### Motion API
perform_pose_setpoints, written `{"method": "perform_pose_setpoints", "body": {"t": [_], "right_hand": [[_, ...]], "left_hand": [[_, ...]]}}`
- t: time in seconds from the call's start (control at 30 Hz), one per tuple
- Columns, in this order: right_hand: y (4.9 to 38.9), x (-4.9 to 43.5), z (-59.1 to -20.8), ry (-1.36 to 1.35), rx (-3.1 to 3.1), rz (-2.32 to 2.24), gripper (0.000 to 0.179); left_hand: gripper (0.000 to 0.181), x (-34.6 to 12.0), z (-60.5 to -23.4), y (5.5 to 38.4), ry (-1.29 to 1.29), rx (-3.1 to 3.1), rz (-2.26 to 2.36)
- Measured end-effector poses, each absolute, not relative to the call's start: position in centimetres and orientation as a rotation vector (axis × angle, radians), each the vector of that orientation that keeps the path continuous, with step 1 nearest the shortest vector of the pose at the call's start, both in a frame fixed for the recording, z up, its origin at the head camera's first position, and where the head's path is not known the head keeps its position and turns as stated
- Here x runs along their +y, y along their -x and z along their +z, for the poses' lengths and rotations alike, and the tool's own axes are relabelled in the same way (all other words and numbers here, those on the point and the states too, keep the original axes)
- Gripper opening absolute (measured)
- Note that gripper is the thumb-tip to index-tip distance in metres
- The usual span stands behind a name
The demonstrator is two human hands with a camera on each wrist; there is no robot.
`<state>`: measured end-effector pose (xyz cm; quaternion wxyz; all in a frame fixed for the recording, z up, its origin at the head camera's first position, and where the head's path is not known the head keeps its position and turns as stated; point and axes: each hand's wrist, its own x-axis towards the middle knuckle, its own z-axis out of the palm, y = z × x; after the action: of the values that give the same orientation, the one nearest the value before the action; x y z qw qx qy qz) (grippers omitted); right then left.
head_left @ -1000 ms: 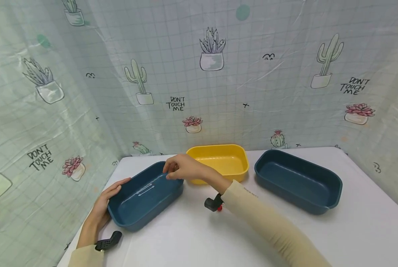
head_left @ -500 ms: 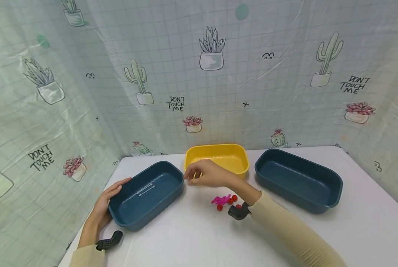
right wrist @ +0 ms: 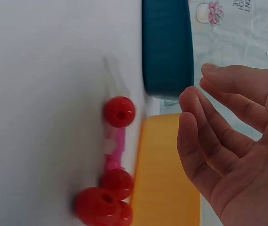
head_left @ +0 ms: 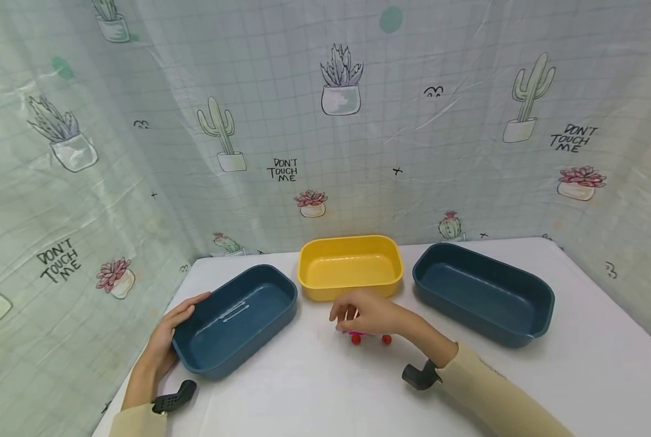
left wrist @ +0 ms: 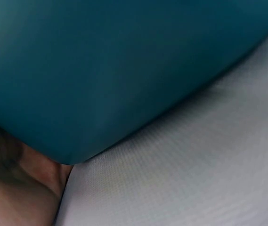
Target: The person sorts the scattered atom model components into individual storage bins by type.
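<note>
My left hand [head_left: 164,337] rests along the outer left side of a dark blue tray [head_left: 260,341], fingers straight against its wall. Its thumb is hidden. Inside that tray lie thin white sticks [head_left: 235,312] with small knobbed ends. My right hand [head_left: 371,312] hovers over the table, fingers bent loosely and nothing between them. Below it are several round red beads [head_left: 386,340] and a small bright pink piece [head_left: 356,332], mostly covered by the hand. In the right wrist view, the beads [right wrist: 119,112] have holes, and the pink piece [right wrist: 117,146] lies among them; its kind is unclear.
A yellow tray [head_left: 350,294] stands at the back middle, just behind my right hand. To the right is a second dark blue tray [head_left: 467,321], set at an angle. A patterned curtain [head_left: 347,152] closes off the back and sides of the white table [head_left: 303,388].
My right hand has moved from above the left blue tray, right and toward me, to above the beads and pink piece. My left hand stays on the tray.
</note>
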<state>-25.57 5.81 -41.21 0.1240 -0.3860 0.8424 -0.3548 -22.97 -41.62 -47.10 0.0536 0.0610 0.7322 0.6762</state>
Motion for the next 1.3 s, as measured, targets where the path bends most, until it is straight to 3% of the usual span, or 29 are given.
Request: {"method": "perform_pose_setpoints", "body": {"t": [0.43, 1.3], "right_hand": [[23.8, 5.8, -43.2, 0.979, 2.573, -1.014, 0.002], [22.1, 4.8, -44.2, 0.971, 2.930, -0.627, 0.010]], "left_hand": [[0.051, -41.9, -47.1, 23.0, -0.216, 2.205, 2.073], [0.050, -42.0, -47.4, 23.0, -0.276, 2.184, 2.082]]}}
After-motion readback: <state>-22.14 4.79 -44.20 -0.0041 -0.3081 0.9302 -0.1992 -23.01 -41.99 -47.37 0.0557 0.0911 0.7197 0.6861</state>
